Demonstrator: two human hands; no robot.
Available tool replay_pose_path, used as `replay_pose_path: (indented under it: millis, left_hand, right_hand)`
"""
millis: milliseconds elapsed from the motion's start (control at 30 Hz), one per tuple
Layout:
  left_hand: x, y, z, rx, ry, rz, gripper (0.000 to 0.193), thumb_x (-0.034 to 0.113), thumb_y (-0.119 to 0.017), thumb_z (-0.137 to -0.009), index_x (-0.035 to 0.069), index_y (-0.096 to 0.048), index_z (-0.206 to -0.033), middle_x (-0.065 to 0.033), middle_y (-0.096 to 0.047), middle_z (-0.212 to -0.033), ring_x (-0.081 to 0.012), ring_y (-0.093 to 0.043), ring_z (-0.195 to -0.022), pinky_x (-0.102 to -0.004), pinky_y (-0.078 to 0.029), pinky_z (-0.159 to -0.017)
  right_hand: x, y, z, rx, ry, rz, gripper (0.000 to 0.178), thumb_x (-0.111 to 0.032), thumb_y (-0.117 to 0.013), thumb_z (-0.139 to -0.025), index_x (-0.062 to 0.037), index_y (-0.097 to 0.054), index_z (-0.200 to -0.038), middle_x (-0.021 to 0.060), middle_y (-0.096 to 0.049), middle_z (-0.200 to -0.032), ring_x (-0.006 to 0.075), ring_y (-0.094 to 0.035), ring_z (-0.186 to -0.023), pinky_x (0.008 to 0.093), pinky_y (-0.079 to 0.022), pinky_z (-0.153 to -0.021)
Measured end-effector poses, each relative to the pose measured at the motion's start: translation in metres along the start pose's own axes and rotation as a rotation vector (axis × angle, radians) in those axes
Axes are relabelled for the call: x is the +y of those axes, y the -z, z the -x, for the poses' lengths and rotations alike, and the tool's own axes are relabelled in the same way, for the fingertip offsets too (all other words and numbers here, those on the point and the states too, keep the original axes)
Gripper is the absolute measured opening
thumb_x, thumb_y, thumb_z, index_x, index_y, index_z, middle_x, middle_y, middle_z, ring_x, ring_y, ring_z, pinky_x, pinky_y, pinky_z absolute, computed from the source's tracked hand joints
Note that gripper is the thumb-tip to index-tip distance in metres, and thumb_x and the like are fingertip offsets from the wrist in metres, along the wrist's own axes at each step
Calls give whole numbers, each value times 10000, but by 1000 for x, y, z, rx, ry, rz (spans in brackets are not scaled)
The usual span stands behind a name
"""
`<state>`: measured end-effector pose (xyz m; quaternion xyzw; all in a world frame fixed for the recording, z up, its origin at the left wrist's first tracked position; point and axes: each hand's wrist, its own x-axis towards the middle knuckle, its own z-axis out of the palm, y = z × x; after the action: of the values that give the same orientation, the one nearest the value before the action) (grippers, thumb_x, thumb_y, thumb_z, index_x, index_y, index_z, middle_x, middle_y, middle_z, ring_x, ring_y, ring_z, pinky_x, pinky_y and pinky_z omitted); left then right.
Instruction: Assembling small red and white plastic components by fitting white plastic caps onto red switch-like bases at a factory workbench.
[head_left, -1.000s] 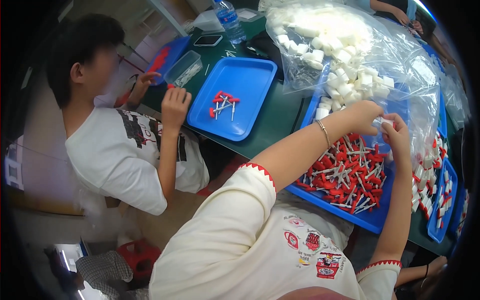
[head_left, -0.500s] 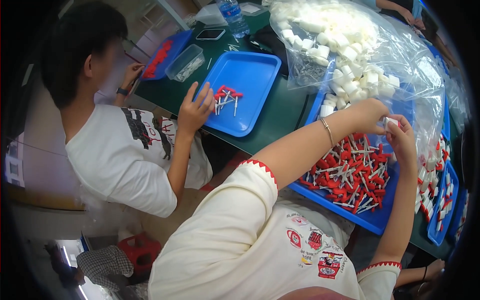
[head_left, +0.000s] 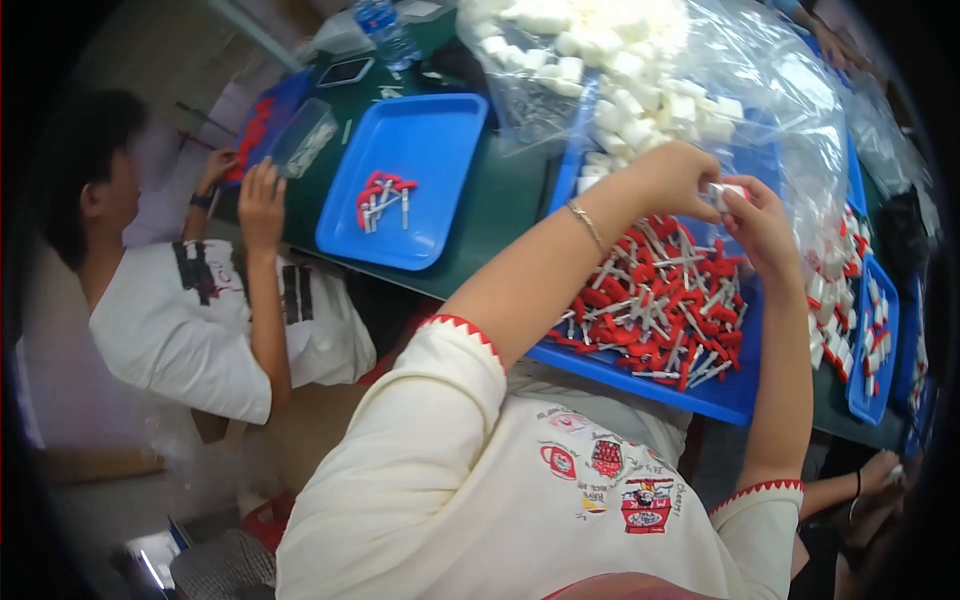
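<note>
Over the right part of the blue tray (head_left: 640, 385), my two hands meet around a small white plastic piece with some red on it (head_left: 728, 194). My left hand (head_left: 682, 180), its wrist in a bracelet, pinches it from the left. The fingers of my right hand (head_left: 757, 218) close on its other side. Fingers cover much of the piece. Below them lies a heap of red parts with thin white stems (head_left: 655, 305). Beyond my left forearm, white plastic caps (head_left: 625, 110) spill from a clear plastic bag (head_left: 765, 75) into a blue tray.
A second blue tray (head_left: 440, 190) holds several red-and-white stemmed parts. At left sits a co-worker (head_left: 190, 320) by a clear box (head_left: 306, 140). A phone (head_left: 345, 72) and water bottle (head_left: 388, 35) lie beyond. Finished-looking red-and-white pieces (head_left: 832, 300) and a small tray (head_left: 872, 345) are at right.
The whole view has shifted, with the trays now further left and higher. The co-worker's raised hand has moved away from the second tray toward the clear box. My hands still grip the white piece.
</note>
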<state>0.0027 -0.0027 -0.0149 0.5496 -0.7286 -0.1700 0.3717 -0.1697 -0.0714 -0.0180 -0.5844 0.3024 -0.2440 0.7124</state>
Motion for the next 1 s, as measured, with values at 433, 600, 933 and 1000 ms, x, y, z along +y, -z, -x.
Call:
replay_pose_path:
  millis: [433,600,933,1000]
  left_hand:
    - [10,-1,0,-44,68,6,370,187,-739,-623,25,-616,-933,-64,-609,-786,-112,-522,-617,-244,-441,-576]
    - [13,1,3,-73,154,73,368,188,-750,-623,17,-619,-921,-69,-619,-790,-137,-561,-707,-271,-459,-649]
    - [17,2,1,-52,148,-63,382,219,-756,-620,12,-611,-906,-75,-618,-789,-146,-564,-730,-278,-459,-671]
    - [18,2,1,-44,155,-61,382,225,-754,-622,12,-610,-904,-74,-617,-788,-145,-561,-725,-277,-456,-664]
  right_hand:
    - [1,3,0,41,78,48,306,-163,-685,-721,-7,-567,-956,49,-593,-809,90,-576,-714,207,-480,-644]
    - [2,0,2,50,84,24,299,-149,-694,-711,-12,-575,-949,48,-596,-798,91,-575,-708,208,-480,-649]
    - [3,-1,-1,54,37,-93,288,-144,-697,-708,-10,-577,-933,45,-585,-791,94,-570,-705,221,-483,-672]
    - [3,-1,-1,57,42,-101,291,-145,-698,-706,-8,-576,-933,42,-583,-787,96,-570,-706,221,-482,-673]
